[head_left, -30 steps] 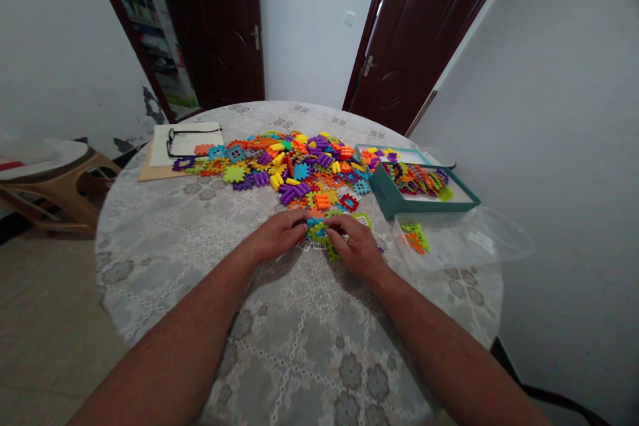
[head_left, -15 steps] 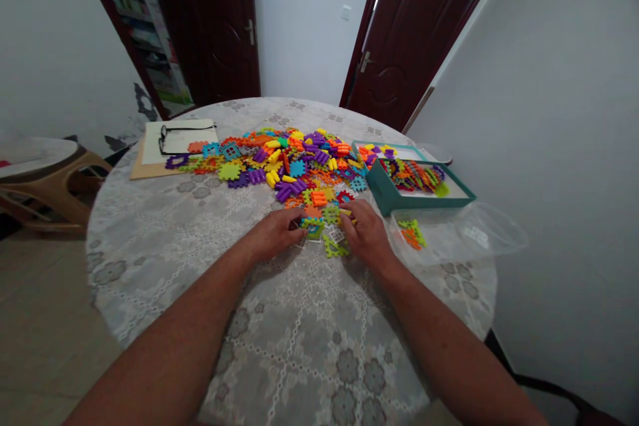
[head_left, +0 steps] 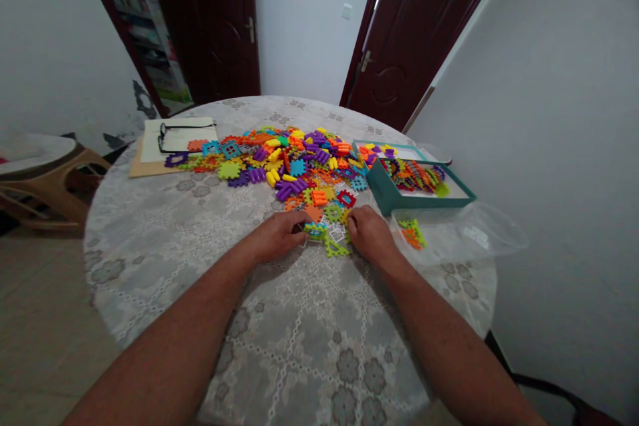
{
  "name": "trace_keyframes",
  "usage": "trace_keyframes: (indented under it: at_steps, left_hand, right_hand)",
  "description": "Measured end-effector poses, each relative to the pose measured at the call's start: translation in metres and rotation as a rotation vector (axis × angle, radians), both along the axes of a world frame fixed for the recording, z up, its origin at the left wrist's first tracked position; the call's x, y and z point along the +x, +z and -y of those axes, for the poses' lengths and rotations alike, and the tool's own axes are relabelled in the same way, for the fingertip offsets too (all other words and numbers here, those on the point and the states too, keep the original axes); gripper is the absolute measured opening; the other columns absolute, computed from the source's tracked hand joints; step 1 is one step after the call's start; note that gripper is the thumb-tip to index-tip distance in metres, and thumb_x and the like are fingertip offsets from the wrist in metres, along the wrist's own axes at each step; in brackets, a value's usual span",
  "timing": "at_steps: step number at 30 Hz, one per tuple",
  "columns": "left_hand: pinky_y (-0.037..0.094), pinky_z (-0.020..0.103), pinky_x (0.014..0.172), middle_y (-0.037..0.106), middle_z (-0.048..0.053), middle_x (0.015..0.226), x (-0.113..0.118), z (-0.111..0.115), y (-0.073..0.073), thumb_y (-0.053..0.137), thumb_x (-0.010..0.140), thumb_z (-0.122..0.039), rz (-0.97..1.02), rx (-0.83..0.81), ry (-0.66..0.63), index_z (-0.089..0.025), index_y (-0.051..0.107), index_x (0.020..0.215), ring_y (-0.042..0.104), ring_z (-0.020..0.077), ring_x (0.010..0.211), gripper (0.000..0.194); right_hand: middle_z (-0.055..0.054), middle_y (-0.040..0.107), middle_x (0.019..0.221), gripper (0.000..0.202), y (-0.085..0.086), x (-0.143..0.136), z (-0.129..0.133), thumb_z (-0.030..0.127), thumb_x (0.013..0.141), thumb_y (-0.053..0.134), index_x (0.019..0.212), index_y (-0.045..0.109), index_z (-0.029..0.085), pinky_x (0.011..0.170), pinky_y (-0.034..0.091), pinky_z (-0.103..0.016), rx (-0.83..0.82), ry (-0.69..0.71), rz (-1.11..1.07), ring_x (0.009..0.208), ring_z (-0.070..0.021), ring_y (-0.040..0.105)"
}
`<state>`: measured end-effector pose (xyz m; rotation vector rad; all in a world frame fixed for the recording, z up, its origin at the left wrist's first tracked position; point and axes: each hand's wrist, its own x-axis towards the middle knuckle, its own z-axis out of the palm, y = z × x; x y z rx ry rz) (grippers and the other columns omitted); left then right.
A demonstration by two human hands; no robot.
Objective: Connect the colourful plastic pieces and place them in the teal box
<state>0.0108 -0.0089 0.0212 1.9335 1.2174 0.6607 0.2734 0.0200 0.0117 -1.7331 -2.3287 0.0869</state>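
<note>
My left hand (head_left: 279,236) is closed, thumb and fingers pinching a small stack of green and blue interlocking building tiles (head_left: 315,232) just above the tablecloth. On the other side, my right hand (head_left: 372,234) has its fingers curled in at a yellow building tile (head_left: 345,215); its fingers partly hide the tile. Between the hands lie a lime-green triangular tile (head_left: 335,247) and several white frame pieces (head_left: 337,233). Beyond the fingertips are an orange tile (head_left: 313,213), a green tile (head_left: 332,213) and a red square frame tile (head_left: 346,198).
A heap of colourful plastic pieces (head_left: 298,168) covers the table's far middle. At the right stand a green box (head_left: 394,200) of pieces and a clear plastic tray (head_left: 449,246) with a few tiles. Glasses (head_left: 162,138) lie on paper (head_left: 187,140) at the left.
My right hand has shifted slightly right and its fingers have curled in more, uncovering the red tile. The stack in my left hand is tilted differently and has moved slightly.
</note>
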Motion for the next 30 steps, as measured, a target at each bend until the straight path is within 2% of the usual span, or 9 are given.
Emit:
trace_keyframes:
  at_steps: [3, 6, 11, 16, 20, 26, 30]
  left_hand:
    - [0.047, 0.031, 0.075, 0.076, 0.004, 0.093, -0.001, -0.001, -0.002, 0.06, 0.089, -0.027, -0.009, 0.028, -0.008, -0.024, 0.076, 0.104, 0.065, 0.0207, 0.082, 0.022]
    - [0.047, 0.031, 0.075, 0.076, 0.004, 0.094, -0.002, -0.002, -0.005, 0.059, 0.089, -0.027, -0.01, 0.036, -0.018, -0.024, 0.076, 0.106, 0.066, 0.0205, 0.081, 0.024]
    - [0.048, 0.031, 0.077, 0.078, 0.004, 0.097, -0.001, -0.002, -0.005, 0.058, 0.089, -0.026, -0.01, 0.03, -0.012, -0.025, 0.076, 0.109, 0.066, 0.0211, 0.083, 0.027]
    - [0.05, 0.034, 0.082, 0.079, 0.006, 0.101, 0.0, -0.002, -0.003, 0.058, 0.089, -0.025, -0.03, 0.059, -0.006, -0.025, 0.078, 0.113, 0.069, 0.0236, 0.087, 0.031]
    - [0.053, 0.037, 0.089, 0.081, 0.007, 0.108, 0.0, -0.002, -0.003, 0.059, 0.089, -0.026, -0.017, 0.059, 0.011, -0.026, 0.078, 0.12, 0.071, 0.0256, 0.094, 0.037]
    - [0.052, 0.039, 0.101, 0.08, 0.009, 0.122, -0.002, -0.003, 0.0, 0.06, 0.088, -0.025, -0.048, 0.038, 0.033, -0.02, 0.075, 0.133, 0.072, 0.0274, 0.108, 0.048]
    - [0.051, 0.039, 0.104, 0.08, 0.006, 0.125, -0.003, -0.004, -0.001, 0.06, 0.089, -0.025, -0.024, 0.076, -0.002, -0.025, 0.076, 0.134, 0.071, 0.0273, 0.111, 0.047]
  right_hand:
    - [-0.012, 0.065, 0.113, 0.016, 0.0, 0.003, 0.0, 0.026, 0.1, 0.059, 0.109, 0.07, 0.019, 0.092, 0.049, -0.033, 0.009, 0.031, -0.023, 0.106, -0.0245, 0.065]
    - [-0.012, 0.062, 0.118, 0.018, 0.001, 0.002, 0.004, 0.029, 0.097, 0.067, 0.112, 0.068, 0.019, 0.09, 0.049, -0.033, 0.0, 0.042, -0.02, 0.106, -0.0248, 0.064]
    - [-0.012, 0.062, 0.116, 0.012, 0.002, -0.001, 0.006, 0.026, 0.099, 0.06, 0.107, 0.066, 0.02, 0.084, 0.049, -0.032, 0.048, 0.03, 0.018, 0.1, -0.024, 0.063]
    - [-0.012, 0.065, 0.108, 0.016, 0.01, 0.003, 0.003, 0.024, 0.103, 0.048, 0.106, 0.064, 0.019, 0.085, 0.048, -0.034, 0.263, -0.003, -0.081, 0.099, -0.0251, 0.061]
    - [-0.009, 0.067, 0.101, 0.021, 0.014, -0.004, 0.01, 0.028, 0.108, 0.044, 0.105, 0.064, 0.021, 0.088, 0.049, -0.033, 0.306, 0.141, -0.274, 0.095, -0.0227, 0.063]
    - [-0.009, 0.071, 0.103, 0.015, 0.001, -0.025, 0.019, 0.027, 0.108, 0.052, 0.11, 0.067, 0.022, 0.088, 0.053, -0.035, 0.27, 0.4, -0.416, 0.097, -0.0227, 0.065]
    - [-0.01, 0.07, 0.105, 0.017, 0.001, -0.028, 0.019, 0.022, 0.109, 0.052, 0.113, 0.068, 0.022, 0.091, 0.054, -0.036, 0.298, 0.451, -0.426, 0.101, -0.0233, 0.065]
